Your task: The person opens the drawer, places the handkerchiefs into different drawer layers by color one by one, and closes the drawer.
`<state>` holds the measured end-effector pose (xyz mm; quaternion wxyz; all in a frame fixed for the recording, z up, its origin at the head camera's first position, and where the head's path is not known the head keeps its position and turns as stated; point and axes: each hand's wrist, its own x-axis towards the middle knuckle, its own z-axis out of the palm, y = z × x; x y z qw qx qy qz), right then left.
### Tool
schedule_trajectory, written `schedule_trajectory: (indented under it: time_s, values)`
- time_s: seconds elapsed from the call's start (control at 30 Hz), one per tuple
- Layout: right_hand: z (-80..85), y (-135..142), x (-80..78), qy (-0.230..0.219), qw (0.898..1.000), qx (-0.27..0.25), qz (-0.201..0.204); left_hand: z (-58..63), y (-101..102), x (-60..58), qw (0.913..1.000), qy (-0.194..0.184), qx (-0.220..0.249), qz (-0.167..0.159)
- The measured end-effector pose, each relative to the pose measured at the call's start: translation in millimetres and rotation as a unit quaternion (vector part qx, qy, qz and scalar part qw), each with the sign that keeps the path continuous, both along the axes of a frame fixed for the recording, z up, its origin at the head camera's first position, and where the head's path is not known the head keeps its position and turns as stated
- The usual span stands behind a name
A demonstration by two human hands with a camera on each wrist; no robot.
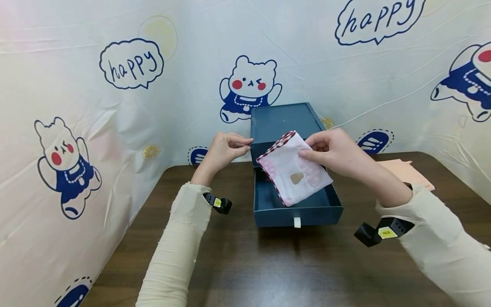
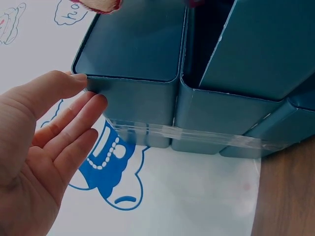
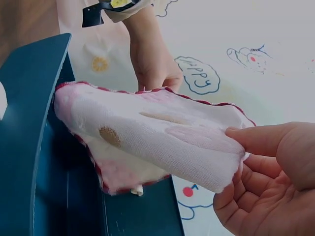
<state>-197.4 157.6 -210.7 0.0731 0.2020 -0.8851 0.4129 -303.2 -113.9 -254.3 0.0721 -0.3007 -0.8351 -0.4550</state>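
In the head view my right hand (image 1: 333, 150) pinches a small folded towel (image 1: 297, 170), white with pink patches, a tan spot and a red checked edge. The towel hangs tilted over the pulled-out drawer (image 1: 299, 217) of a dark blue box (image 1: 287, 121). Seen from the right wrist, the thumb lies on top of the towel (image 3: 147, 137) and the fingers curl beneath one corner. My left hand (image 1: 226, 150) is at the box's left edge. From the left wrist, its thumb touches the top corner of the box (image 2: 138, 101), with the other fingers fairly straight alongside.
A peach-coloured folded cloth (image 1: 406, 172) lies on the brown wooden table (image 1: 291, 273), right of the box. A white tab (image 1: 297, 222) sticks out from the drawer front. Behind the box hangs a white sheet (image 1: 192, 98) printed with bears.
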Motion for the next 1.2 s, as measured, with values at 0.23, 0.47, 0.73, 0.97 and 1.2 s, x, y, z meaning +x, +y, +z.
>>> schedule_trajectory:
  time_s: [0.23,0.47,0.73,0.97,1.2]
  values:
    - [-7.4,-8.0,-4.8,-0.009,1.000,-0.002,0.005,-0.1,0.1,-0.2,1.0000,0.000,-0.001,0.003]
    - [-22.7,-15.4,-15.2,-0.020,1.000,-0.001,0.003,-0.2,0.8,0.0,1.0000,0.004,-0.001,0.002]
    - [-35.9,-15.9,-21.6,-0.056,0.998,0.016,0.023,0.0,0.9,-0.3,1.0000,0.005,0.002,0.003]
    - [-45.5,-11.3,-26.1,-0.092,0.994,0.052,0.024,0.9,0.8,-0.5,1.0000,-0.004,-0.001,0.002]
    - [-50.7,-3.2,-29.4,-0.138,0.987,0.074,0.025,1.4,0.5,-1.1,1.0000,-0.005,-0.001,0.002]
